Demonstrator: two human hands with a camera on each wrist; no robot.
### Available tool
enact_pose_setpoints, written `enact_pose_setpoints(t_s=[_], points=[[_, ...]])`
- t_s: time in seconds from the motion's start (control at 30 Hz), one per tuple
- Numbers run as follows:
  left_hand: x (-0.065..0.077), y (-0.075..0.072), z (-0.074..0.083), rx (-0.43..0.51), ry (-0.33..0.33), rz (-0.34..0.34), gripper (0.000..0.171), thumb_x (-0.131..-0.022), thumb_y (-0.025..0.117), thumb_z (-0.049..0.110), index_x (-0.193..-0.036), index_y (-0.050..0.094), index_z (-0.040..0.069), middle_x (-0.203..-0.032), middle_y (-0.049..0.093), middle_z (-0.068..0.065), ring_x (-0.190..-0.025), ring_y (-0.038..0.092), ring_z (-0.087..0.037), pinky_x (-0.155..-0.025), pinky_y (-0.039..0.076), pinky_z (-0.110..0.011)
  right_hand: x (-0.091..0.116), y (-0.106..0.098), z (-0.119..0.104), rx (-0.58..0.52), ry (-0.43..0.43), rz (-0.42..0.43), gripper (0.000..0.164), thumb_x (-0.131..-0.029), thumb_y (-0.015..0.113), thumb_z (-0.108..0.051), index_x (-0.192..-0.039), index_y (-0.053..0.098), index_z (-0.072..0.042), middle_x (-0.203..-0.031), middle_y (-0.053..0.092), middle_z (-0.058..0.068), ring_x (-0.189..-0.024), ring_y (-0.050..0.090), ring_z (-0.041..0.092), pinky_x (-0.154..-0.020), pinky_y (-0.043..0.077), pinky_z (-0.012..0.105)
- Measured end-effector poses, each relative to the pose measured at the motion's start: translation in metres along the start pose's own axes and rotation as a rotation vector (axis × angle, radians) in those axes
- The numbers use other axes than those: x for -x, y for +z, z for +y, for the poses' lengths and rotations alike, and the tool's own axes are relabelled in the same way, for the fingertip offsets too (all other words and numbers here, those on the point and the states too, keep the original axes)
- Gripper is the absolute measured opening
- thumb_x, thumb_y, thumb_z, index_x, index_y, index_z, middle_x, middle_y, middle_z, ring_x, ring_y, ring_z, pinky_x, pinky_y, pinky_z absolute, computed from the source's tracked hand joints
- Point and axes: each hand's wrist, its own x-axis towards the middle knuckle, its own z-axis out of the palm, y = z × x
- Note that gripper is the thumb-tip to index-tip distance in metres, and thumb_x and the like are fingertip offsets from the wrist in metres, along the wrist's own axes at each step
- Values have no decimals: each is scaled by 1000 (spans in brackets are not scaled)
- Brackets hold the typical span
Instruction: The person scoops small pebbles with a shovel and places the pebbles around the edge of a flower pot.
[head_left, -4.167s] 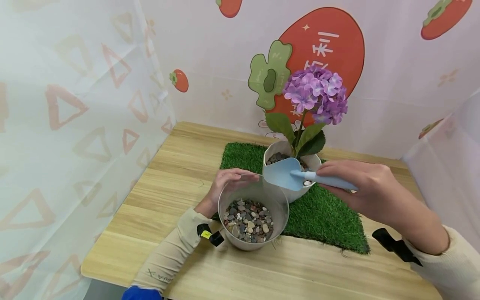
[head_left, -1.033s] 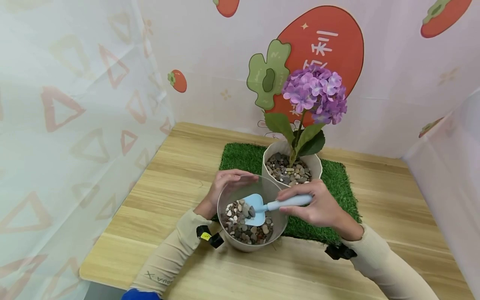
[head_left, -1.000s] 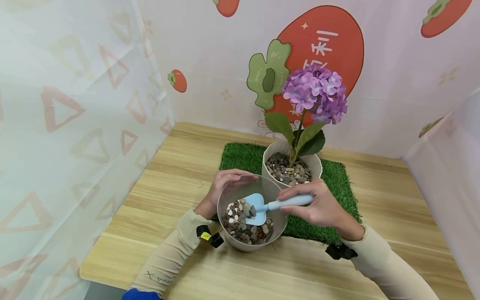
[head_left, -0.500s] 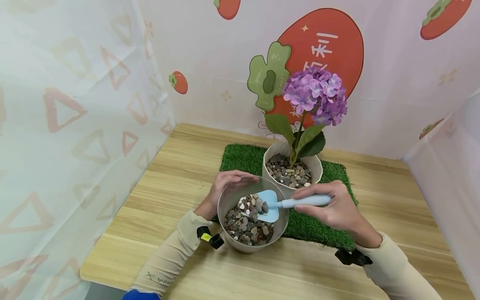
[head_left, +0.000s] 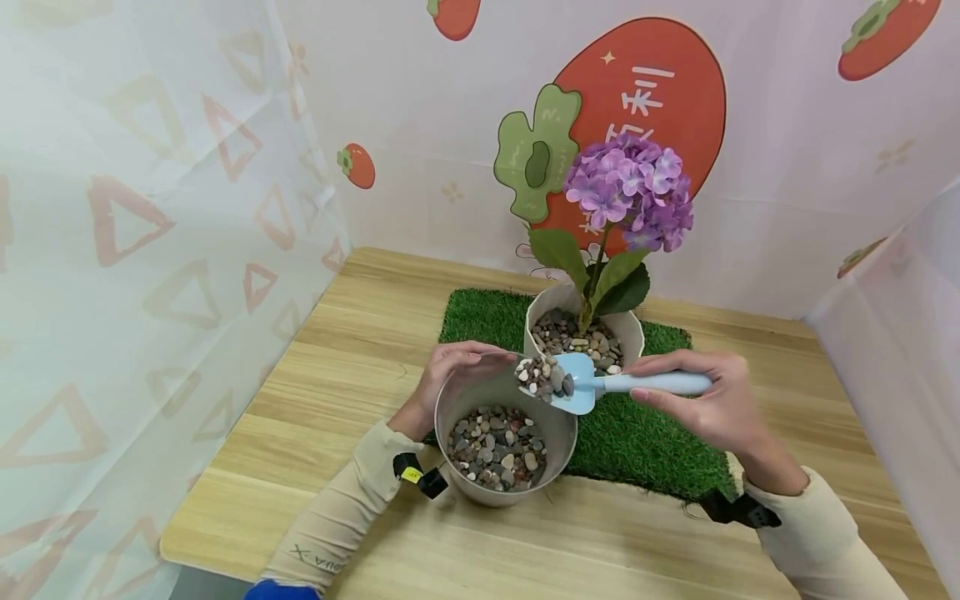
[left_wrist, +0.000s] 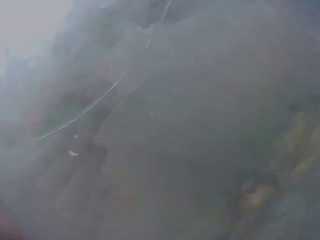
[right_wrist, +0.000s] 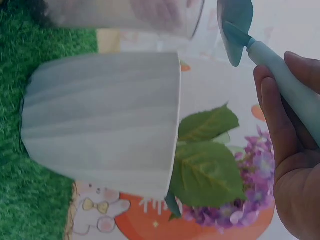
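In the head view my left hand [head_left: 448, 371] cups the far left side of a clear tub [head_left: 501, 497] with pebbles [head_left: 495, 450] in its bottom. My right hand [head_left: 708, 400] grips the handle of a light blue trowel [head_left: 577, 404]. A heap of small stones [head_left: 542, 377] lies on the blade, which is over the tub's far right rim. Just behind stands a white flowerpot [head_left: 628, 323] holding pebbles and a purple hydrangea [head_left: 630, 192]. The right wrist view shows the pot's ribbed side and the trowel above its rim. The left wrist view is hazy through the tub wall.
The pot stands on a green artificial turf mat [head_left: 660, 450], laid on a wooden table [head_left: 322, 367]. Printed white sheets [head_left: 420, 217] hang behind and at both sides of the table.
The right hand first held the trowel tilted over the pot, then had it down among the tub's pebbles. It has since lifted up and rightward, loaded with stones. The left hand stays in place.
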Motion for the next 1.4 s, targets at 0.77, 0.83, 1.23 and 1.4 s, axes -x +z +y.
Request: enact_pose_setpoints(t_s=[0.77, 0.83, 1.23, 1.4], points=[[1, -2, -3, -1, 21, -33, 38, -98, 38, 14, -119, 60, -10, -120, 69, -17, -118, 64, -32, -109, 44, -49, -6, -26, 12, 363, 411, 64, 18, -75, 81, -6, -92, 76, -7, -67, 70, -5, -41, 46, 7, -35, 37, 23], [1, -1, -1, -1, 13, -26, 38, -98, 38, 13, -119, 59, -12, -120, 69, -17, -118, 64, -32, -110, 43, -50, -8, -23, 13, 388, 399, 39, 17, -75, 81, -6, -91, 76, -6, -64, 68, 0, -38, 44, 6, -34, 36, 22], [-1, 0, -1, 0, 1, -20, 38, -98, 38, 13, -120, 58, -11, -120, 68, -18, -118, 63, -32, -111, 42, -49, -5, -25, 47, 495, 362, 2, 17, -73, 84, -17, -88, 76, -18, -51, 61, -1, -32, 39, 3, -30, 31, 20], [0, 0, -1, -1, -7, -13, 38, -97, 39, 13, -119, 60, -9, -120, 68, -18, -118, 63, -32, -110, 43, -48, -6, -22, 48, 511, 416, 0, 16, -74, 84, -23, -88, 77, -20, -52, 62, -1, -33, 39, 5, -31, 32, 21]])
